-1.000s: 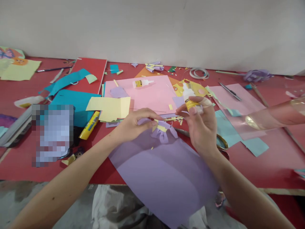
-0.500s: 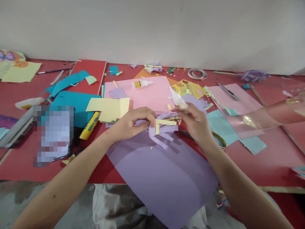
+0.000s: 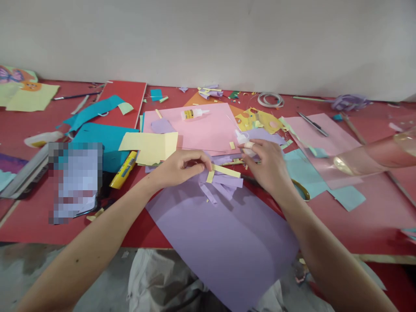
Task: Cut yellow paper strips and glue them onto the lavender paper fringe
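My left hand [image 3: 178, 167] pinches a small bundle of purple paper strips [image 3: 221, 184] with pale yellow strips [image 3: 225, 170] stuck on it, held just above a large purple sheet [image 3: 224, 234] that overhangs the table's front edge. My right hand [image 3: 266, 162] is closed round a small white glue bottle [image 3: 242, 138], whose tip shows past my fingers over the pink sheet [image 3: 208, 130]. The two hands are a short gap apart.
The red table [image 3: 373, 216] is littered with paper: teal sheets [image 3: 104, 138], a folded yellow card [image 3: 149, 147], pink sheets [image 3: 320, 134] at right. A second glue bottle [image 3: 193, 114], a yellow glue stick [image 3: 123, 170], a tape ring [image 3: 271, 99], gold-handled scissors [image 3: 300, 190] and a clear roll [image 3: 373, 156] lie around.
My right hand has lowered the glue bottle from upright in front of me down to the table near the pink sheet. My left hand has turned the strip bundle and set it lower.
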Available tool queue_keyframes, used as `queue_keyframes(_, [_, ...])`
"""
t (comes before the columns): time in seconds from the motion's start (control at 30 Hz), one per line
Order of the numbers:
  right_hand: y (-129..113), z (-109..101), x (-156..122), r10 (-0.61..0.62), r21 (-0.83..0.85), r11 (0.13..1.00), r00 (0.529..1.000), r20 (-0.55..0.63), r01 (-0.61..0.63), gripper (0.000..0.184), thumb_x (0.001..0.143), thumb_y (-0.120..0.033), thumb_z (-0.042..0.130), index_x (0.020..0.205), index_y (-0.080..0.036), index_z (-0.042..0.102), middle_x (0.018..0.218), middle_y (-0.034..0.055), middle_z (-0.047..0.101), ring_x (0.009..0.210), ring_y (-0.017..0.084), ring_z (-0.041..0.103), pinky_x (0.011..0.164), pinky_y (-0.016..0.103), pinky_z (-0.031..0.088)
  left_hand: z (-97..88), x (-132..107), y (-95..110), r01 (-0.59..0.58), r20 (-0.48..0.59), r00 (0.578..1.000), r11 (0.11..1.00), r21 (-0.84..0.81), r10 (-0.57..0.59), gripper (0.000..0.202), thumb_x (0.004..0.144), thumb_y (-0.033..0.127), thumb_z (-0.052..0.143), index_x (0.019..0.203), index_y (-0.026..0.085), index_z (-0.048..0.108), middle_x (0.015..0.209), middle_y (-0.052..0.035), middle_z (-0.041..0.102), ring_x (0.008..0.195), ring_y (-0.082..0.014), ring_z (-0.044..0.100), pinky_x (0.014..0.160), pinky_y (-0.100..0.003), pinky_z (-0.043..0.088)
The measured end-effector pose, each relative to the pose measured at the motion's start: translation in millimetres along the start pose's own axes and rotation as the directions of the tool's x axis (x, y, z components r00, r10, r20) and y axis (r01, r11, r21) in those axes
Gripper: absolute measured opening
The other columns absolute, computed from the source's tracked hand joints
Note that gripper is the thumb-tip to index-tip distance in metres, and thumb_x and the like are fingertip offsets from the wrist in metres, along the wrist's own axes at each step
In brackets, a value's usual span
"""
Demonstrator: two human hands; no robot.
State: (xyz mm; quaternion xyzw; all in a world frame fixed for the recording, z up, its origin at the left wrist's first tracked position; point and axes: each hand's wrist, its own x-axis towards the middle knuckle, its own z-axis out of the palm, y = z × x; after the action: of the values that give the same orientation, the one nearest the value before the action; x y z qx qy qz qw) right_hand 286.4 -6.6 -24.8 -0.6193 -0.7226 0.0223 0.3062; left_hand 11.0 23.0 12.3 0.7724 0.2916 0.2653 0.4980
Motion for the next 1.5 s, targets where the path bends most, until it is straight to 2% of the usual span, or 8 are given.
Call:
queue_keyframes(0.2, [-18.5, -17.6, 7.4, -0.009, 0.181, 0.983, 0.991, -0.134, 0.033, 0.007, 0.092, -0.026, 0.068, 0.088, -0.029, 0.073, 0.101, 0.0062, 0.073, 0.101, 0.030, 0.067, 0.092, 0.049, 0.051, -2.1, -0.4, -1.8, -0.069, 0.120, 0.991, 0.997, 0.019, 0.066, 0.016, 0.093, 0.021, 0.057, 0.093, 0.017, 0.073, 0.094, -0.0064, 0.077, 0.085, -0.0159, 0.070, 0.076, -0.025, 0.053])
queue_keyframes(0.53, [-29.1, -11.6, -0.7, -0.126, 0.275, 0.958, 0.981, 0.148, 0.082, 0.013, 0.097, -0.031, 0.063, 0.088, -0.024, 0.069, 0.086, 0.0034, 0.073, 0.079, 0.021, 0.066, 0.069, 0.033, 0.048, 1.3, 3.4, -6.7, -0.219, 0.077, 0.975, 0.958, 0.188, 0.208, 0.019, 0.096, 0.018, 0.057, 0.101, 0.019, 0.075, 0.104, -0.0075, 0.077, 0.100, -0.0179, 0.070, 0.091, -0.030, 0.053])
queue_keyframes(0.63, [-28.6, -9.8, -1.1, -0.117, 0.247, 0.967, 0.974, 0.194, 0.067, 0.017, 0.100, -0.031, 0.057, 0.092, -0.024, 0.070, 0.089, 0.0042, 0.074, 0.080, 0.021, 0.067, 0.070, 0.033, 0.047, -2.3, 4.3, -13.3, -0.081, -0.202, 0.961, 0.893, 0.442, 0.187, 0.019, 0.097, 0.022, 0.055, 0.102, 0.020, 0.073, 0.108, -0.0078, 0.076, 0.108, -0.0227, 0.067, 0.101, -0.039, 0.049])
queue_keyframes(0.77, [-28.3, -8.4, -1.3, -0.112, 0.248, 0.967, 0.976, 0.189, 0.063, 0.014, 0.098, -0.029, 0.060, 0.088, -0.025, 0.069, 0.085, 0.0028, 0.072, 0.075, 0.020, 0.065, 0.068, 0.032, 0.047, -9.5, 0.7, -20.3, 0.291, -0.442, 0.892, 0.628, 0.722, 0.096, 0.033, 0.089, 0.025, 0.063, 0.121, 0.019, 0.066, 0.127, -0.0134, 0.067, 0.122, -0.0346, 0.057, 0.104, -0.052, 0.047])
queue_keyframes(0.97, [-30.5, -8.8, -2.2, -0.136, 0.260, 0.962, 0.971, 0.196, 0.083, 0.011, 0.097, -0.029, 0.062, 0.091, -0.025, 0.070, 0.086, 0.0026, 0.072, 0.076, 0.019, 0.065, 0.070, 0.032, 0.048, -6.7, -3.2, -11.5, 0.386, -0.414, 0.910, 0.424, 0.819, -0.028, 0.051, 0.088, 0.003, 0.042, 0.135, 0.018, 0.055, 0.131, -0.0158, 0.061, 0.106, -0.0315, 0.065, 0.079, -0.043, 0.056])
queue_keyframes(1.13, [-31.5, -9.0, -2.4, -0.125, 0.245, 0.967, 0.966, 0.225, 0.068, 0.009, 0.097, -0.028, 0.064, 0.090, -0.025, 0.070, 0.084, 0.0010, 0.072, 0.072, 0.018, 0.064, 0.069, 0.031, 0.047, -3.4, -3.3, -6.1, 0.421, -0.436, 0.900, 0.305, 0.854, -0.022, 0.034, 0.095, 0.018, 0.050, 0.127, 0.019, 0.060, 0.129, -0.0172, 0.062, 0.110, -0.0357, 0.064, 0.080, -0.044, 0.057])
queue_keyframes(1.4, [-32.8, -8.1, -2.3, -0.142, 0.245, 0.966, 0.964, 0.224, 0.086, 0.010, 0.097, -0.028, 0.063, 0.092, -0.026, 0.071, 0.081, 0.0012, 0.072, 0.070, 0.018, 0.064, 0.067, 0.030, 0.048, -10.3, -5.2, -7.7, 0.431, -0.431, 0.900, 0.270, 0.861, -0.061, 0.043, 0.090, 0.003, 0.041, 0.122, 0.020, 0.064, 0.099, -0.0134, 0.073, 0.081, -0.0287, 0.071, 0.065, -0.036, 0.052])
queue_keyframes(1.5, [-33.6, -7.8, -3.2, -0.137, 0.259, 0.963, 0.965, 0.224, 0.077, 0.009, 0.097, -0.027, 0.063, 0.093, -0.026, 0.071, 0.085, 0.0019, 0.074, 0.074, 0.019, 0.067, 0.070, 0.031, 0.050, -12.1, -7.3, -8.4, 0.368, -0.421, 0.905, 0.386, 0.846, 0.058, 0.044, 0.091, 0.004, 0.041, 0.124, 0.021, 0.065, 0.098, -0.0116, 0.076, 0.080, -0.0258, 0.073, 0.067, -0.034, 0.052])
